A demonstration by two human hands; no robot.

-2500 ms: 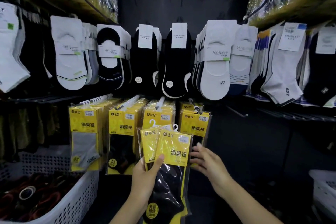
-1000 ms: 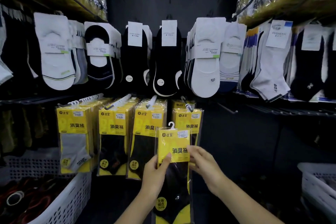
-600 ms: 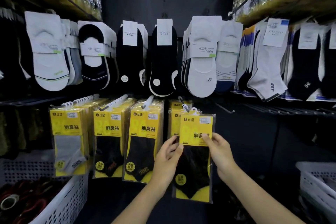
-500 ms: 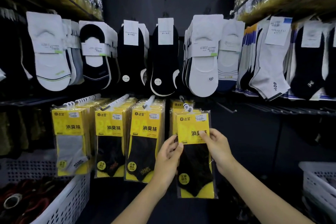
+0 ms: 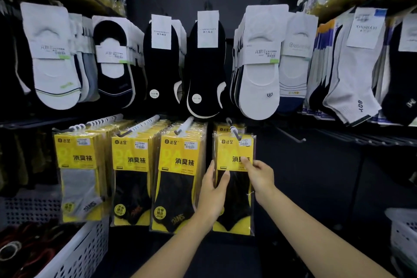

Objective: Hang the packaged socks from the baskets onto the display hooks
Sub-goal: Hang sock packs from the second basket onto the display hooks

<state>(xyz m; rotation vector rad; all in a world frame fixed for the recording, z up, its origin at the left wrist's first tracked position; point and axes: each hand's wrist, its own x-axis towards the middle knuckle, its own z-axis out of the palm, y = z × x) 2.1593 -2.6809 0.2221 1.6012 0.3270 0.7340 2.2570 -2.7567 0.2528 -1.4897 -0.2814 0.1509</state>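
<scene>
Sock pack (image 5: 228, 153), hung on hook (image 5: 234, 132) at 12 o'clock; pinched at 9 o'clock by left hand (image 5: 212, 192), at 3 o'clock by right hand (image 5: 260, 175)

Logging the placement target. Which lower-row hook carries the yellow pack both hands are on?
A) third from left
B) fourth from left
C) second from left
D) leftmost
B: the left hand and right hand hold the sock pack, whose top sits on the fourth hook counted from the left of that row.
</scene>
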